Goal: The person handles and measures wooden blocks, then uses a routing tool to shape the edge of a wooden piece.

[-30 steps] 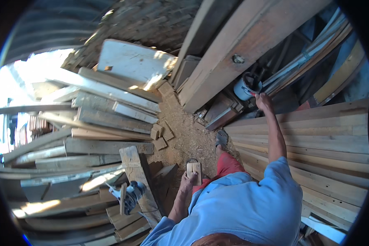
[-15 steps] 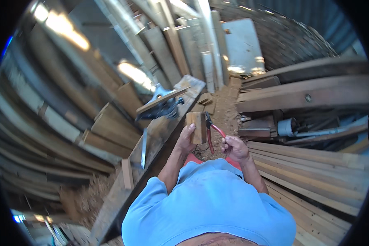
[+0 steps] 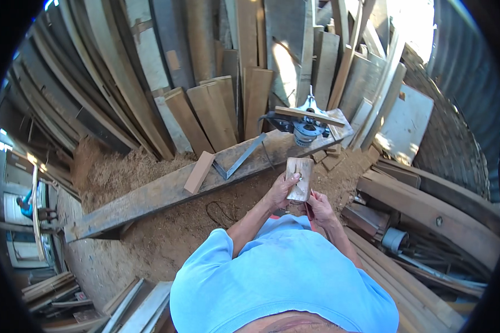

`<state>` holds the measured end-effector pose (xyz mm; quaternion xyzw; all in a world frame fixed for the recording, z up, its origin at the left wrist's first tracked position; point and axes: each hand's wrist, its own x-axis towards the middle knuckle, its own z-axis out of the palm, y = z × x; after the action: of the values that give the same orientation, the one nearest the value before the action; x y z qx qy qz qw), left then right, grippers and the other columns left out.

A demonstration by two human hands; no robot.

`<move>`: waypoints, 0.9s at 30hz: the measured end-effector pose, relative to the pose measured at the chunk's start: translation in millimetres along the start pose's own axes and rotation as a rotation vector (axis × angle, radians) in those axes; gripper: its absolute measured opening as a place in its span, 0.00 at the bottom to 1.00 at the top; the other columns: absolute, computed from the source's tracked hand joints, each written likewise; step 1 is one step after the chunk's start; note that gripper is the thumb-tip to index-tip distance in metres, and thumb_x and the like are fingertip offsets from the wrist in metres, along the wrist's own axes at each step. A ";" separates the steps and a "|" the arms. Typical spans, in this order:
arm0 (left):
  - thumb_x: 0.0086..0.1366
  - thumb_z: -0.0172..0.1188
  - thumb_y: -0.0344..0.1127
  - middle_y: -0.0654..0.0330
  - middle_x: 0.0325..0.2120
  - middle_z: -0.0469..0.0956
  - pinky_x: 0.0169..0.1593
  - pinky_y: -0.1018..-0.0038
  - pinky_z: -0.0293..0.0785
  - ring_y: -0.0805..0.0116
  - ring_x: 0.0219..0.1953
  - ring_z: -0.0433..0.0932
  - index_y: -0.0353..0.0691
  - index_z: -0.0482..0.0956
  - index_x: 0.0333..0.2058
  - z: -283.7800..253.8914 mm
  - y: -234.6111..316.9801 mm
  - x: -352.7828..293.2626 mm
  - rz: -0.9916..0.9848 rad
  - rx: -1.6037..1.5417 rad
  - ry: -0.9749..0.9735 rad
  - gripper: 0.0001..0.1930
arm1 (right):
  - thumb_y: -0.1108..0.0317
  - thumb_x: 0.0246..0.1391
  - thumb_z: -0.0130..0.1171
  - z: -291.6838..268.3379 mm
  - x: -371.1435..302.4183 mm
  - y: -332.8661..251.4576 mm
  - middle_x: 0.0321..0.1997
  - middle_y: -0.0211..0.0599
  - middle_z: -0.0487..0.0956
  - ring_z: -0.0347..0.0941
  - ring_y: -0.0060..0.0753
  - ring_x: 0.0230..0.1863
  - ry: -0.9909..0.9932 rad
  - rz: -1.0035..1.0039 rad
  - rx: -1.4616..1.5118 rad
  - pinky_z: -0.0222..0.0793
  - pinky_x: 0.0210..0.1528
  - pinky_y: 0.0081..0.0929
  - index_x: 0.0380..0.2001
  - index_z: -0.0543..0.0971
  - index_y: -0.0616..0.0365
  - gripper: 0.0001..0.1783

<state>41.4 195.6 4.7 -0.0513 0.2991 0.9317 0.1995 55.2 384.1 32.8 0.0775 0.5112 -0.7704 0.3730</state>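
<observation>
A small wooden block [image 3: 300,164] stands upright in front of my body, its pale worn face turned up. My left hand [image 3: 280,191] is closed around its left side, with the thumb laid on the face. Near the thumb is a small shiny spot, too small to make out. Just below the block's right corner, my right hand [image 3: 322,211] is closed on red-handled pliers [image 3: 309,211]. Only a bit of red shows there; the jaws are hidden behind the block and fingers.
A long thick plank [image 3: 150,194] runs diagonally ahead, bearing a power tool [image 3: 305,130], a metal square [image 3: 244,156] and a brown wood piece [image 3: 199,173]. Boards [image 3: 211,111] lean behind it. Stacked beams [image 3: 433,208] lie to the right. At far left is another person [image 3: 25,206].
The view has swung left. The block has turned so its broad face shows, and my right hand has brought the pliers in close beneath it, where they are mostly hidden.
</observation>
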 end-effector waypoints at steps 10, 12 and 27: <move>0.66 0.66 0.38 0.55 0.44 0.81 0.47 0.61 0.84 0.60 0.42 0.84 0.39 0.70 0.56 23.8 83.9 -77.5 0.576 0.254 0.320 0.24 | 0.81 0.52 0.55 44.4 -39.4 -50.2 0.63 0.46 0.70 0.76 0.35 0.56 -0.343 0.002 0.169 0.72 0.59 0.35 0.44 0.75 0.59 0.15; 0.63 0.67 0.32 0.57 0.46 0.80 0.49 0.65 0.82 0.65 0.45 0.82 0.39 0.70 0.56 18.7 87.0 -85.6 0.636 0.295 0.395 0.24 | 0.80 0.50 0.56 63.0 -49.5 -55.8 0.64 0.40 0.71 0.73 0.36 0.62 -0.483 -0.008 0.216 0.70 0.61 0.36 0.44 0.76 0.58 0.16; 0.62 0.65 0.23 0.59 0.52 0.77 0.56 0.71 0.78 0.70 0.52 0.79 0.39 0.66 0.58 -6.2 158.9 -149.8 0.843 0.662 0.379 0.27 | 0.79 0.51 0.55 171.8 -54.1 -37.1 0.67 0.60 0.67 0.69 0.58 0.66 -0.736 0.183 0.368 0.70 0.65 0.56 0.51 0.71 0.63 0.22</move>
<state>114.4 23.2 117.1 -0.0287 0.6003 0.7619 -0.2414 114.3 273.0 166.8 -0.0921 0.1888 -0.7889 0.5775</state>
